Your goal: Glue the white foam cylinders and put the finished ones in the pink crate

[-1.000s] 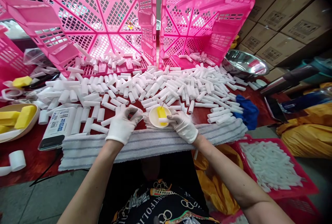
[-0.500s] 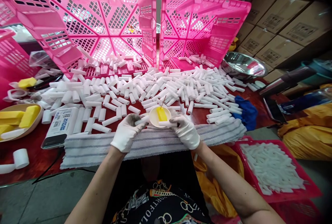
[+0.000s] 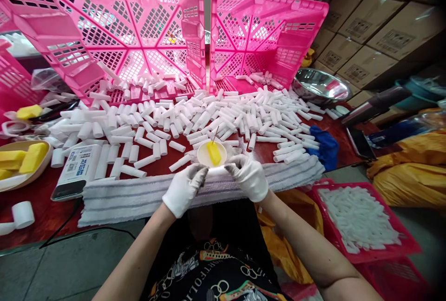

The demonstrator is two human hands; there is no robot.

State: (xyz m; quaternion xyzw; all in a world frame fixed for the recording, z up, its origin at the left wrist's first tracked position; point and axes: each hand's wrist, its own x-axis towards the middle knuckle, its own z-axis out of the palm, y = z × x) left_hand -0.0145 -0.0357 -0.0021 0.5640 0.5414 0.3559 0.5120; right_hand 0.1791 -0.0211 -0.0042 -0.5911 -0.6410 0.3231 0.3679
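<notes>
Evidently mid-batch | head view | progress: one white cylinder [image 3: 220, 170] in hand, towards 6 o'clock; loose cylinders [image 3: 216, 117] crowd 12 o'clock, so much seems left; pink basket [image 3: 411, 244] at 4 o'clock already holds white pieces | left hand [image 3: 184, 188]: fingers pinching cylinder's 9 o'clock end | right hand [image 3: 250, 178]: pinching its 3 o'clock end

left pink crate [image 3: 130, 46] and right pink crate [image 3: 240, 53] both on their sides at the back of the red table [image 3: 49, 215], open toward camera. steel bowl [image 3: 322, 86] right of them, shiny inside. blue cloth [image 3: 325, 145] bunched up near the right end. cardboard boxes [image 3: 369, 59] stacked behind, printed labels. far right: teal basin [image 3: 420, 93], yellow sacks [image 3: 411, 180]. black cable [image 3: 101, 228] loops at the near left edge, tiled floor [image 3: 73, 264] below.
</notes>
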